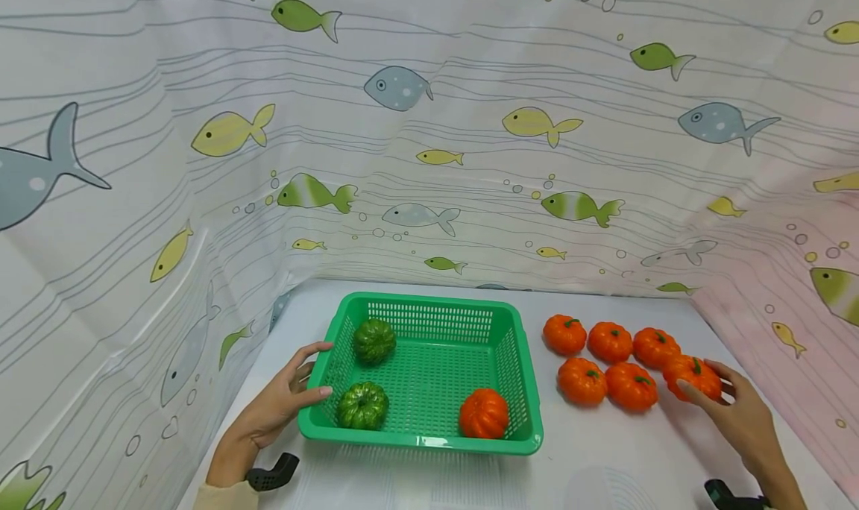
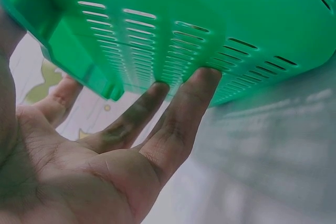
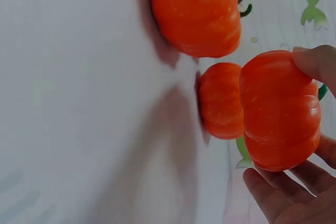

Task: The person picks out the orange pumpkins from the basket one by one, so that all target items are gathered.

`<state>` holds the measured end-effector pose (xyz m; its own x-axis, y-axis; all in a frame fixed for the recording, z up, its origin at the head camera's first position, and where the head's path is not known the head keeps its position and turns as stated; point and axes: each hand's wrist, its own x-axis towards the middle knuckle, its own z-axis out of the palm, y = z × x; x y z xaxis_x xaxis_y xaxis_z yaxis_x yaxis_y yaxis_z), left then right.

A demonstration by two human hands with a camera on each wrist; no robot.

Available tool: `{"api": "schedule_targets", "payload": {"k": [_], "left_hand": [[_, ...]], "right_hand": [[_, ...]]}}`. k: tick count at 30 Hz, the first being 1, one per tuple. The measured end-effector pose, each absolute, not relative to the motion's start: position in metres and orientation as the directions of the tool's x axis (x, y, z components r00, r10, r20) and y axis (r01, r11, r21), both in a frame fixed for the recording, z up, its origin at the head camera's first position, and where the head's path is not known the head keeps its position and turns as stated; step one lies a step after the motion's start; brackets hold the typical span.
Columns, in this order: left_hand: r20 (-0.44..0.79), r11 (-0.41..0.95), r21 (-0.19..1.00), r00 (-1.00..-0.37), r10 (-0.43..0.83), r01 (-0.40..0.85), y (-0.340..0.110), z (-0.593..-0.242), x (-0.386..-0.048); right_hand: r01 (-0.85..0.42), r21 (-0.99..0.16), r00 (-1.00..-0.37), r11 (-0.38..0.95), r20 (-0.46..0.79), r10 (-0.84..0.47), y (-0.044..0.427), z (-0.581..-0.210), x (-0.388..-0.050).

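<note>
My right hand (image 1: pixel 741 413) holds an orange toy pumpkin (image 1: pixel 693 378) between thumb and fingers. In the right wrist view this pumpkin (image 3: pixel 281 111) is raised off the table, its green stem facing away. My left hand (image 1: pixel 278 394) is at the left side of a green plastic basket (image 1: pixel 429 441), with thumb and index finger on the rim. Its other fingertips (image 2: pixel 207 80) touch the slotted outer wall. Inside the basket lie two dark green pumpkins, one at the back left (image 1: pixel 373 341) and one at the front left (image 1: pixel 363 405), and an orange pumpkin (image 1: pixel 484 414) at the front right.
Several more orange pumpkins (image 1: pixel 609 342) stand in two rows on the white table (image 1: pixel 577 458), right of the basket. A fish-patterned curtain (image 1: pixel 463 197) encloses the back and sides of the table.
</note>
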<state>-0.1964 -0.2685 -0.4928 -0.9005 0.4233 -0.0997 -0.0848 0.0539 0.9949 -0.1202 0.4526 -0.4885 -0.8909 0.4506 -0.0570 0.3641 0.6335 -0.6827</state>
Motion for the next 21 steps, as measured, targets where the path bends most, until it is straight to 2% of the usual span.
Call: {"api": "schedule_targets", "payload": {"k": [7,21], "left_hand": [[-0.097,0.048,0.995,-0.899,0.426,-0.084,-0.269,-0.493,-0.196],[-0.103,0.057,0.995,-0.903,0.418,-0.087,-0.269,-0.494,-0.196]], "right_hand": [[0.451,-0.654,-0.869,0.608,-0.165,0.467,0.456,-0.496,-0.125],[0.437,-0.631,-0.892,0.641,-0.214,0.398,0.460,-0.512,-0.130]]}}
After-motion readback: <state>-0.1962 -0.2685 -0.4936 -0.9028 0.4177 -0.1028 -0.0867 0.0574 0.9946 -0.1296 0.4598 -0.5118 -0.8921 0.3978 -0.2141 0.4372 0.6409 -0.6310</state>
